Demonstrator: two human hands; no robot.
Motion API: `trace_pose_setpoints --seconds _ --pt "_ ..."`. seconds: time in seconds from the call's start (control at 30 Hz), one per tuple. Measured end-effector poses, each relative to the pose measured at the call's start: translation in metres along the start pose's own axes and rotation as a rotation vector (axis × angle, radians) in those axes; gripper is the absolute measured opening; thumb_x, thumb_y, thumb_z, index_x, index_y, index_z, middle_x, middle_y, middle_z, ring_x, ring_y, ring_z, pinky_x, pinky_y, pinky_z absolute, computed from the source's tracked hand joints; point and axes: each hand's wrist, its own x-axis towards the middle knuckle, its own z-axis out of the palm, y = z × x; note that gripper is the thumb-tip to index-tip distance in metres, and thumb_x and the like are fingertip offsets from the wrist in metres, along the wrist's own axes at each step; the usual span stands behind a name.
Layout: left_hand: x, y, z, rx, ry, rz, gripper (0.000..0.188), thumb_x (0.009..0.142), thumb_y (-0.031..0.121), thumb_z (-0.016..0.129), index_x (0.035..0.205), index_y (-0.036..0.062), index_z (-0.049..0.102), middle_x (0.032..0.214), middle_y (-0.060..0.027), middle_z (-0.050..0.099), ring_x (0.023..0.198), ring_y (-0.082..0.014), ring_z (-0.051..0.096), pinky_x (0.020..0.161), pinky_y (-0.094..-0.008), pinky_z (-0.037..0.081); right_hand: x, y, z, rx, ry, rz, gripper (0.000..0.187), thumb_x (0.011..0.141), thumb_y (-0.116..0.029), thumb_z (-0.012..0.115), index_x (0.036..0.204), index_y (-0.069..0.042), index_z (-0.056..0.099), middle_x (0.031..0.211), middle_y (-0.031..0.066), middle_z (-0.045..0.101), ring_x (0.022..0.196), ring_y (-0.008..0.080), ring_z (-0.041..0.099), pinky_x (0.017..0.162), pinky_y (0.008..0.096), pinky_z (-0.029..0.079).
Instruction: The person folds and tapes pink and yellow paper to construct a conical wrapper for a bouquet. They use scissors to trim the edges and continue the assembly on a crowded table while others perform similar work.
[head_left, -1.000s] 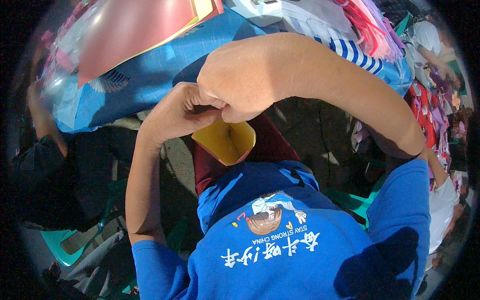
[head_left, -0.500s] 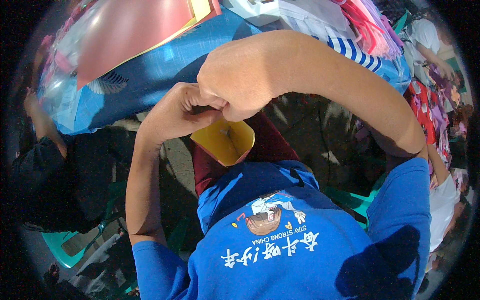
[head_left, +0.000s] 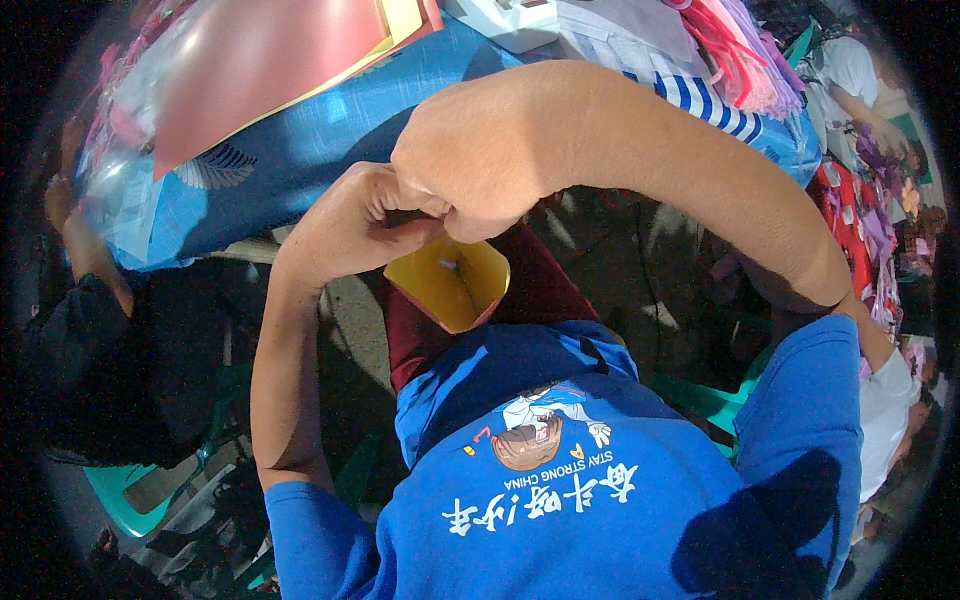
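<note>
A rolled paper cone (head_left: 437, 283), yellow on its inner face, hangs over my lap with its wide mouth toward me. My left hand (head_left: 365, 222) pinches its far rim from the left, fingers bent and closed. Against it presses my right hand (head_left: 470, 165), arched over from the right with its fingers curled down on the same edge. The two hands touch, and their fingertips are largely hidden behind my right hand and the knuckles. A small pale spot shows inside the cone.
Beyond my hands stands a table with a blue patterned cloth (head_left: 350, 125). Large red sheets (head_left: 270, 70) with a yellow sheet (head_left: 402, 22) lie on it, and pink fuzzy stems (head_left: 735, 60) are at the right. Green chairs (head_left: 125, 500) and other people are on both sides.
My hands keep their grip and barely shift; the cone's mouth has moved very slightly right. At the left, another person's hand has moved a little.
</note>
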Motion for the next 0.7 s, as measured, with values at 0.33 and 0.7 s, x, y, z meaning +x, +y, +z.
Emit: trace_pose_setpoints --seconds 0.33,0.7 --pt "0.002 -0.003 0.0 -0.026 -0.04 0.014 0.019 0.069 -0.001 0.058 0.087 -0.0015 0.063 0.081 -0.0118 0.066 0.075 -0.0189 0.063 0.071 -0.0281 0.047 0.003 0.0 0.009 -0.067 0.06 -0.028 0.015 0.066 -0.019 0.062 0.069 -0.005 0.065 0.066 0.0145 0.063 0.065 0.0278 0.063 0.06 0.0362 0.05" --pt "0.0 0.001 0.001 -0.066 -0.023 -0.074 0.016 0.068 -0.002 0.056 0.083 -0.002 0.063 0.077 -0.0103 0.065 0.071 -0.0169 0.062 0.07 -0.0269 0.047 0.003 0.001 0.016 -0.223 0.142 0.034 0.016 0.066 -0.022 0.064 0.073 -0.008 0.067 0.07 0.0118 0.065 0.07 0.0248 0.065 0.066 0.0369 0.05"
